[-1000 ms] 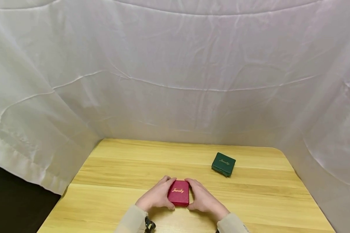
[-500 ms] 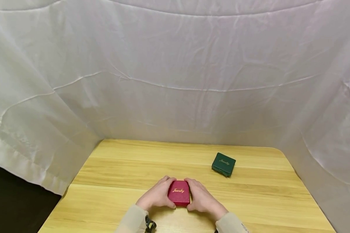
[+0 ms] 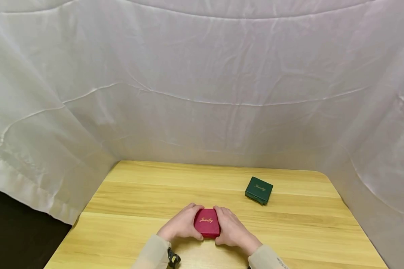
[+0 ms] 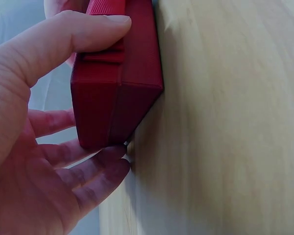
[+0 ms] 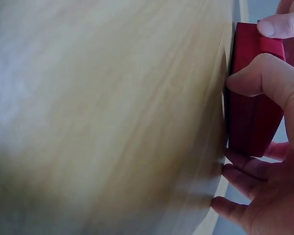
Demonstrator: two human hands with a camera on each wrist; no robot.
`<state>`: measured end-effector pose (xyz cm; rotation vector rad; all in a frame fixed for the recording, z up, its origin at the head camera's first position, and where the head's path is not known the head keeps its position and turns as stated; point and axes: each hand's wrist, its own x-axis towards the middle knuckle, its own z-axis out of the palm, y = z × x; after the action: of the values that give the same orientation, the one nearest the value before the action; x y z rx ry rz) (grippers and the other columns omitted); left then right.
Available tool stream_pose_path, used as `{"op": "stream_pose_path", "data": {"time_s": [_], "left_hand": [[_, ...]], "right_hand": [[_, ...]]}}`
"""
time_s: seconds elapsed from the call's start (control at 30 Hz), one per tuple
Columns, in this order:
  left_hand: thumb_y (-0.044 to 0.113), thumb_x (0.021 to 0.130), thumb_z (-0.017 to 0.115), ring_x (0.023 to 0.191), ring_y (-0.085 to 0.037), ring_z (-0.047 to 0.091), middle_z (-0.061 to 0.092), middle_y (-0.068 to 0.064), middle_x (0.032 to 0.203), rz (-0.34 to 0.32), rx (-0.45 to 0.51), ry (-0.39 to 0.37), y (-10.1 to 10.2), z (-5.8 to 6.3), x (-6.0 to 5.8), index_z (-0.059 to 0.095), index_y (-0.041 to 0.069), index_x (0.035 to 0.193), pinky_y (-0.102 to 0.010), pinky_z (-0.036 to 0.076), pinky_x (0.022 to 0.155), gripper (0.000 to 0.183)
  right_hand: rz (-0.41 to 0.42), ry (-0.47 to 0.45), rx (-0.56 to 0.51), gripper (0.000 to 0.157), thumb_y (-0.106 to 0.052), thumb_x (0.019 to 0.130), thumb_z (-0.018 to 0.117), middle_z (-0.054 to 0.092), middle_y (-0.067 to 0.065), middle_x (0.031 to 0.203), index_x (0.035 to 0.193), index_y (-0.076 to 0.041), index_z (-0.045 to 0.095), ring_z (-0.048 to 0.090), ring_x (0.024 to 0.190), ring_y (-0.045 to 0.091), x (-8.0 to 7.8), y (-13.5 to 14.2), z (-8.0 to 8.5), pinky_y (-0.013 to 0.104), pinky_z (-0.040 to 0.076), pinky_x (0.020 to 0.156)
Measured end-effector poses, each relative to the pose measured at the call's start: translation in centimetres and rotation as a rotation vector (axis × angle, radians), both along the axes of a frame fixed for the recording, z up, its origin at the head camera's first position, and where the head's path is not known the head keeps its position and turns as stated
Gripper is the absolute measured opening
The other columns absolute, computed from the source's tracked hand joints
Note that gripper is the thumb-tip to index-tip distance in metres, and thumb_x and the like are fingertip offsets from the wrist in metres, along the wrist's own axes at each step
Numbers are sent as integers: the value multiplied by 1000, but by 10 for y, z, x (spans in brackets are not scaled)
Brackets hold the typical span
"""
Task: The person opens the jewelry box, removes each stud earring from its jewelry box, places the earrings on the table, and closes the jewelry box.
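Note:
A closed red jewelry box with gold "Jewelry" lettering lies flat on the table in front of me. My left hand grips its left side, thumb at the near edge and fingers round the far corner. On the right side my right hand holds it in the same way. The left wrist view shows the left thumb pressing on a ribbed red ribbon at the box's front. In the right wrist view the right thumb presses the front near the bottom edge.
A dark green jewelry box with similar lettering lies farther back to the right, slightly turned. The wooden table is enclosed by pale cloth curtains at the back and sides. A dark area shows beyond the left curtain.
My right hand has drawn in slightly against the red box's right side, and the box has shifted very slightly right. The green box stays where it was.

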<state>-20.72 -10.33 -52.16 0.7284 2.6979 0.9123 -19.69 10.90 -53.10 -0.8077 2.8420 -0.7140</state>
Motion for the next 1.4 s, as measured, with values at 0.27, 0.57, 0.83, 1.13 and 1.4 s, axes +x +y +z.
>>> {"op": "stream_pose_path", "data": {"time_s": [0.27,0.57,0.83,1.13,1.4], "left_hand": [[22,54,94,97,-12,55,53,0,115,16,5,42,0,1,4,50,2,137,-38,50,92,96],[27,57,94,95,-8,53,52,4,113,3,6,55,-1,-1,10,53,4,135,-34,50,90,90],[30,59,93,92,-7,53,51,4,112,-2,-26,75,0,2,13,52,4,135,-32,51,87,90],[29,55,94,114,-17,51,51,-4,129,-63,-152,120,0,10,14,44,2,143,-37,45,100,104],[21,55,92,111,-14,53,55,-2,125,-67,-126,173,2,7,13,49,1,139,-35,47,98,96]], "right_hand": [[-1,-34,-36,103,-14,56,89,50,17,132,142,3,36,47,122,33,-1,1,1,50,38,105],[7,-57,-37,102,-16,56,90,52,14,130,142,1,37,49,119,31,5,2,-2,50,42,103],[7,-54,-28,103,-19,57,91,52,10,129,143,-2,37,49,118,28,4,2,-3,49,42,102],[12,-54,-37,102,-17,58,90,51,11,131,144,-2,38,48,120,29,3,1,1,49,43,102],[7,-54,-34,101,-17,58,90,51,10,132,143,-2,38,48,121,29,4,2,0,50,43,101]]}}
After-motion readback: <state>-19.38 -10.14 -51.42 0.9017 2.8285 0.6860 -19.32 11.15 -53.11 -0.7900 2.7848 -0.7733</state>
